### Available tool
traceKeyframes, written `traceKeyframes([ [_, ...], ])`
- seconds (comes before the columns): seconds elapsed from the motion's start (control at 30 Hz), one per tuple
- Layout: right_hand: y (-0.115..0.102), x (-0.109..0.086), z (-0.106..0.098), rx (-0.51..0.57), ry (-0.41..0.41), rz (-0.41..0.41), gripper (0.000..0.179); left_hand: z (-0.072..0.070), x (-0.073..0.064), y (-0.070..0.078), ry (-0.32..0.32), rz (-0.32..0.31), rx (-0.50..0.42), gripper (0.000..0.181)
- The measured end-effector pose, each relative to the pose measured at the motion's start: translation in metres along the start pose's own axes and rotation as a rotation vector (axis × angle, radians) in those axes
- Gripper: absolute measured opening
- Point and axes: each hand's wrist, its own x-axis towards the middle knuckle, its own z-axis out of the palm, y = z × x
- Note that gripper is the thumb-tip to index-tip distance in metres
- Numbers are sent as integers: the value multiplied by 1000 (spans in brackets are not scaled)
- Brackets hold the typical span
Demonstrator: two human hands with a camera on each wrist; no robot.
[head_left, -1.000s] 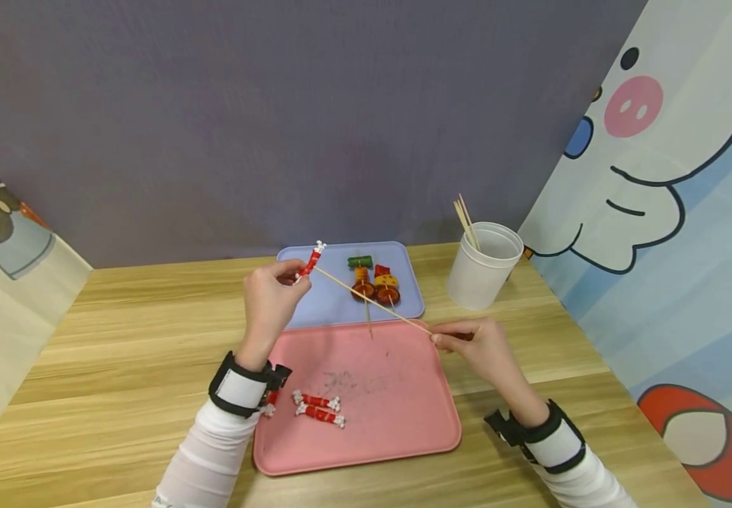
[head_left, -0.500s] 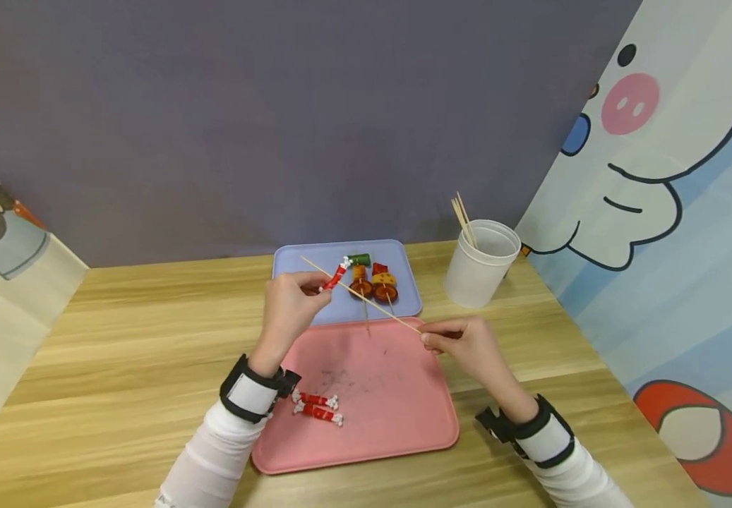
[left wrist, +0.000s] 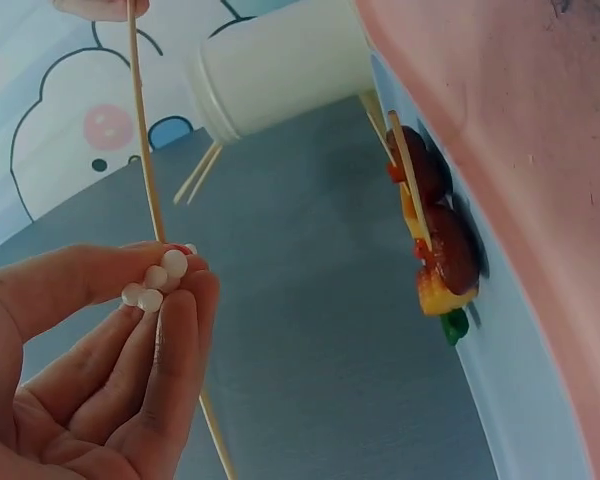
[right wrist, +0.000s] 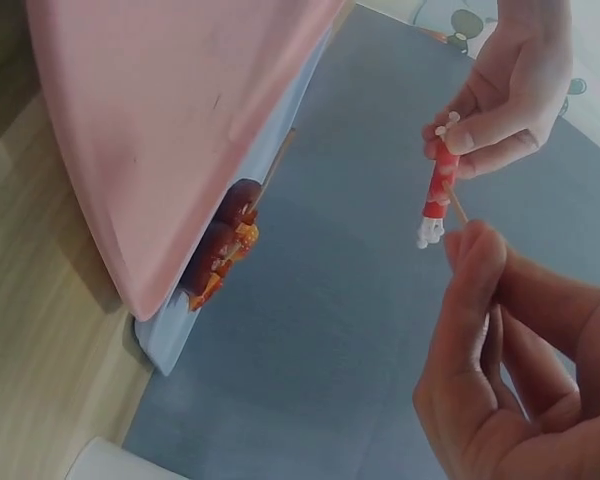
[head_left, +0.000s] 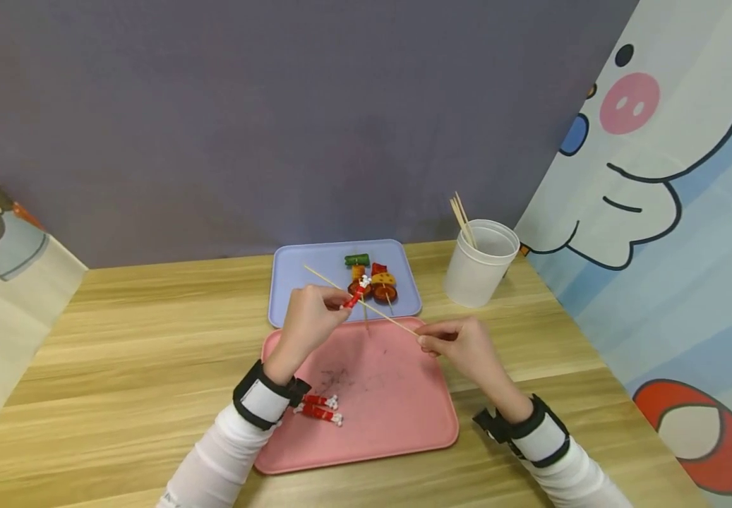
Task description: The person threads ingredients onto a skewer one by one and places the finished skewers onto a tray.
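My left hand [head_left: 311, 321] pinches a small red piece with white knobby ends [head_left: 354, 298] between thumb and fingers. A thin bamboo skewer [head_left: 386, 316] runs crosswise through this piece, its far end sticking out beyond my left hand. Near the skewer's other end, my right hand [head_left: 465, 343] pinches it with thumb and forefinger. In the right wrist view the red piece [right wrist: 438, 190] stands close in front of my right fingertips. Below, two similar red pieces [head_left: 320, 413] lie on the pink tray [head_left: 397, 416], partly behind my left wrist strap.
Behind the pink tray, a blue tray [head_left: 291, 267] bears two skewers of toy food [head_left: 383, 282] with brown, yellow, red and green pieces. A white cup [head_left: 476, 279] holding several bamboo skewers [head_left: 461, 219] stands at the back right, near the grey wall [head_left: 277, 141].
My left hand has moved right and slightly down, sliding the red piece from the skewer's far end toward its middle. My right hand has shifted slightly left, still pinching the skewer.
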Motion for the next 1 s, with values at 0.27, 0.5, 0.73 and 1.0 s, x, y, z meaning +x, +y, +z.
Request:
traceKeyframes([
  [0.27, -7, -3, 1, 5, 2, 22, 9, 1, -5, 9, -27, -1, -51, 14],
  [0.5, -12, -3, 5, 24, 6, 32, 9, 11, -12, 24, -56, 31, -54, 16],
  [0.73, -16, -5, 7, 10, -16, 33, 10, 24, -19, 31, -137, 109, -41, 15],
  [1.0, -17, -6, 8, 3, -12, 35, 10, 25, -21, 32, -139, 104, -48, 15],
])
